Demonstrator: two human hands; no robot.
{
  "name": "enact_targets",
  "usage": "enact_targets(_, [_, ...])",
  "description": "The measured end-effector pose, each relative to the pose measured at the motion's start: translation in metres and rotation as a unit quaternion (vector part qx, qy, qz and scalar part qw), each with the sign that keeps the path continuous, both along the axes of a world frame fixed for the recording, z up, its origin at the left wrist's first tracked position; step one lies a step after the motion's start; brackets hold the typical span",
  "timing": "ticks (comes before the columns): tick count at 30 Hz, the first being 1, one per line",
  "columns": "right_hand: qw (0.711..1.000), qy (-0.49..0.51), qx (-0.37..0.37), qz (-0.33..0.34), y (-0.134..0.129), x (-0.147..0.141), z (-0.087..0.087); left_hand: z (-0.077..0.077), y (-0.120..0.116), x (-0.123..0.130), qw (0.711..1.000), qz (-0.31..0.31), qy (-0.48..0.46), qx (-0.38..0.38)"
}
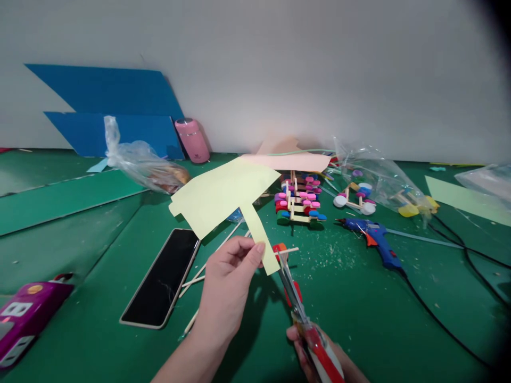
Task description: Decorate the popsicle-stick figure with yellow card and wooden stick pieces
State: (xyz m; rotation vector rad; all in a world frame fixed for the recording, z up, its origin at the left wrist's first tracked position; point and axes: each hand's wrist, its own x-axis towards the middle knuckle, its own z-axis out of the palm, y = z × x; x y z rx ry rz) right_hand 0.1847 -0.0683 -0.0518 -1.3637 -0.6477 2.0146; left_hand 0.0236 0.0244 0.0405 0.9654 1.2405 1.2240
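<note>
My left hand (231, 284) pinches a narrow strip of a pale yellow paper sheet (223, 194) between thumb and fingers. The wide part of the sheet reaches up and to the left above the table. My right hand (305, 348) grips scissors (298, 306) with red and white handles; the blades point up, close to the strip's lower end. Whether the blades touch the paper I cannot tell. Behind the scissors lie red pieces (293, 293) and a thin wooden stick (288, 250), partly hidden by the paper and blades.
A phone (159, 279) and wooden sticks (194, 282) lie left of my hand. A purple power strip (32, 314) is farther left. Small stick models with coloured wheels (299, 199) stand at the back. A blue glue gun (373, 236) with a black cord rests right; a pink bottle (192, 140) leans on the wall.
</note>
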Motion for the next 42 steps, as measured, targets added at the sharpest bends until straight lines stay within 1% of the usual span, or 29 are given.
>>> enact_targets(2, [0.999,0.008,-0.041,-0.006,0.001,-0.002,0.001,0.0,-0.001,0.001,1.0,-0.004,-0.016,0.0])
enact_targets(4, [0.998,0.015,-0.063,-0.01,0.002,-0.003,0.003,0.0,-0.001,0.003,0.999,-0.007,-0.033,-0.001])
enact_targets(10, [0.995,0.042,-0.085,0.001,0.006,-0.003,0.005,0.001,-0.002,0.005,0.999,-0.01,-0.039,-0.008])
enact_targets(16, [0.991,0.054,-0.114,-0.043,0.001,-0.006,0.006,-0.002,-0.002,0.004,0.999,-0.005,-0.028,-0.018])
enact_targets(20, [0.99,0.068,-0.118,-0.036,-0.001,-0.006,0.006,-0.002,-0.001,0.005,0.999,-0.011,-0.033,-0.021])
enact_targets(23, [0.992,0.051,-0.106,-0.042,-0.002,-0.006,0.008,-0.002,-0.001,0.006,0.998,-0.019,-0.047,-0.023])
enact_targets(26, [0.992,0.048,-0.101,-0.059,-0.002,-0.006,0.015,-0.002,-0.002,0.006,0.999,-0.013,-0.046,-0.025])
enact_targets(30, [0.988,0.085,-0.104,-0.079,-0.001,-0.008,0.027,-0.003,-0.003,0.006,0.999,-0.005,-0.024,-0.025])
enact_targets(32, [0.987,0.102,-0.101,-0.077,0.0,-0.009,0.029,-0.003,-0.003,0.006,0.999,-0.006,-0.016,-0.027])
enact_targets(34, [0.987,0.108,-0.096,-0.076,-0.001,-0.009,0.027,-0.003,-0.002,0.006,1.0,-0.01,-0.01,-0.027])
enact_targets(39, [0.985,0.119,-0.11,-0.061,-0.001,-0.01,0.011,-0.003,-0.003,0.006,0.999,-0.02,-0.016,-0.027])
enact_targets(42, [0.983,0.124,-0.119,-0.063,-0.001,-0.01,0.004,-0.004,-0.003,0.006,0.999,-0.018,-0.017,-0.025])
